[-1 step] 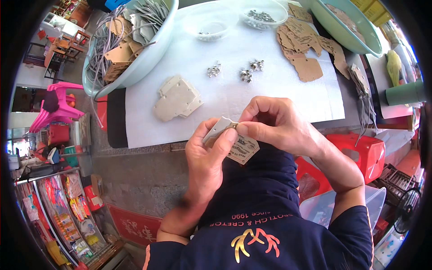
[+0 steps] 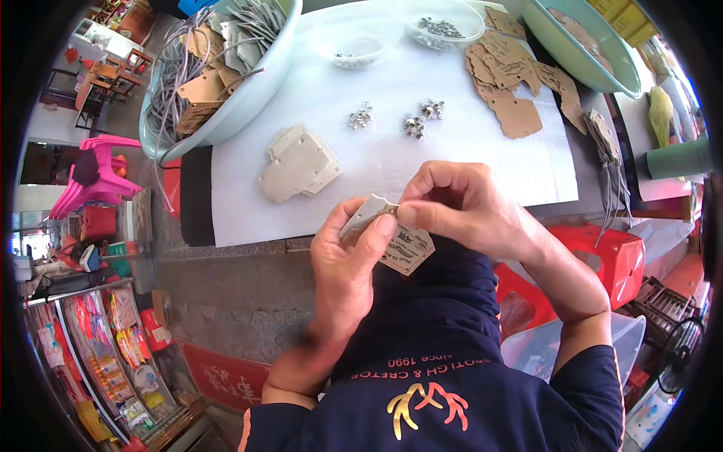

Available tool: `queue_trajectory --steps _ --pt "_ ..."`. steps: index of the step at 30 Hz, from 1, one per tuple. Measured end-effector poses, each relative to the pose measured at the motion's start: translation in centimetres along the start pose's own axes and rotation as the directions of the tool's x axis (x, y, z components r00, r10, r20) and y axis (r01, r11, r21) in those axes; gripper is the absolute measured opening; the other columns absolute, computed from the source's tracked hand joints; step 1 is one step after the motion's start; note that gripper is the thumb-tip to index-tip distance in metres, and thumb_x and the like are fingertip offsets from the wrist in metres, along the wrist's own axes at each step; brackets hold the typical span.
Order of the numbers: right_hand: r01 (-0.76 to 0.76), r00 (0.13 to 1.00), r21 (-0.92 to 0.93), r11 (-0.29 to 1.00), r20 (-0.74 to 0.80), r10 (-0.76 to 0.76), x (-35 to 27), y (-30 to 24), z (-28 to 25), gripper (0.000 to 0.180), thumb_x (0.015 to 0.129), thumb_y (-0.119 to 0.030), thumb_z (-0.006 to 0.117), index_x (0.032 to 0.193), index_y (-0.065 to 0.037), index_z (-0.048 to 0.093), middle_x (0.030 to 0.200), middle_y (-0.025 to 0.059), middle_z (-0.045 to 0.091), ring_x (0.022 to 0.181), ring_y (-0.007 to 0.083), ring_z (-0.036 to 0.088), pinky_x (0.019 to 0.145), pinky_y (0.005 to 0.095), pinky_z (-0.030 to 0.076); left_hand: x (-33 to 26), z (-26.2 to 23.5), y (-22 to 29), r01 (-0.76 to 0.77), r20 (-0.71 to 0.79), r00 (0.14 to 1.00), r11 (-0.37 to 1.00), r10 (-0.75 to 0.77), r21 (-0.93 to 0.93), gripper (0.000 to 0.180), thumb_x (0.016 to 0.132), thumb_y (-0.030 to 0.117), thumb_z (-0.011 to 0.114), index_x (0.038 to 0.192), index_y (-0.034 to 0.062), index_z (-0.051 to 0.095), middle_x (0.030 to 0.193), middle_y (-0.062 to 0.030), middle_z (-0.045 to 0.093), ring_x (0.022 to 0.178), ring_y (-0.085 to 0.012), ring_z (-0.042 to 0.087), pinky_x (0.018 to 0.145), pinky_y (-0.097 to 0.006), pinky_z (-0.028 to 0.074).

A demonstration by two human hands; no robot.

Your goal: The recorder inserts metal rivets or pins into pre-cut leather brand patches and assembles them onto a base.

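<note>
My left hand (image 2: pixel 343 260) grips a printed cardboard tag (image 2: pixel 407 255) between thumb and fingers, above my lap near the table's front edge. The tag is beige with dark print and a pale grey back, and has a hole near its upper corner. At that corner my right hand (image 2: pixel 478 203) is closed in a pinch, thumb against index finger; whatever sits between the fingertips is hidden. Beyond the hands, a stack of grey tags (image 2: pixel 300 164) lies face down on the white sheet (image 2: pixel 376 169). Small shiny metal fasteners lie in three little piles, one being the middle pile (image 2: pixel 413 126).
Two clear bowls hold fasteners: a left bowl (image 2: pixel 325 54) and a right bowl (image 2: pixel 479 30). A pale green basin (image 2: pixel 263 83) with corded tags stands at left, another basin (image 2: pixel 614 79) at far right. Brown tags (image 2: pixel 516 113) lie between. Red stools (image 2: pixel 614 260) stand beside my right arm.
</note>
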State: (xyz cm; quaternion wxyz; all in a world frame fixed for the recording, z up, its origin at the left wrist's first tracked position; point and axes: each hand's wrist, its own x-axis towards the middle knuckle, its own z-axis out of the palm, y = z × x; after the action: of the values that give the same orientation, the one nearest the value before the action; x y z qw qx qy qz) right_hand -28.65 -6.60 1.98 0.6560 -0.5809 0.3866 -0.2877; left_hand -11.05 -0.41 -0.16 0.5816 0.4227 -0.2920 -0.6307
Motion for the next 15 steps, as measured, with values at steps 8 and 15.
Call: queue_trajectory --steps 8,15 --pt "0.163 0.903 -0.719 0.676 -0.166 -0.395 6.1 -1.9 -3.0 0.016 0.085 -0.017 0.065 0.09 -0.002 0.067 0.078 0.012 0.067 0.068 0.0236 0.063 0.064 0.0351 0.05 0.6 -1.2 0.1 -0.008 -0.034 0.999 0.997 0.005 -0.073 0.027 0.088 0.006 0.067 0.112 -0.0015 0.058 0.099 -0.0075 0.067 0.089 -0.0106 0.063 0.083 -0.026 0.05" --pt "0.253 0.858 -0.893 0.373 0.029 -0.513 10.8 -1.3 -3.9 0.014 0.085 -0.015 0.065 0.093 -0.004 0.067 0.086 0.0106 0.067 0.07 0.0261 0.063 0.066 0.0372 0.049 0.7 -1.2 0.2 -0.01 -0.021 1.0 0.997 0.008 -0.076 0.028 0.088 0.008 0.068 0.112 -0.0014 0.058 0.099 -0.0079 0.067 0.088 -0.0116 0.063 0.081 -0.027 0.051"
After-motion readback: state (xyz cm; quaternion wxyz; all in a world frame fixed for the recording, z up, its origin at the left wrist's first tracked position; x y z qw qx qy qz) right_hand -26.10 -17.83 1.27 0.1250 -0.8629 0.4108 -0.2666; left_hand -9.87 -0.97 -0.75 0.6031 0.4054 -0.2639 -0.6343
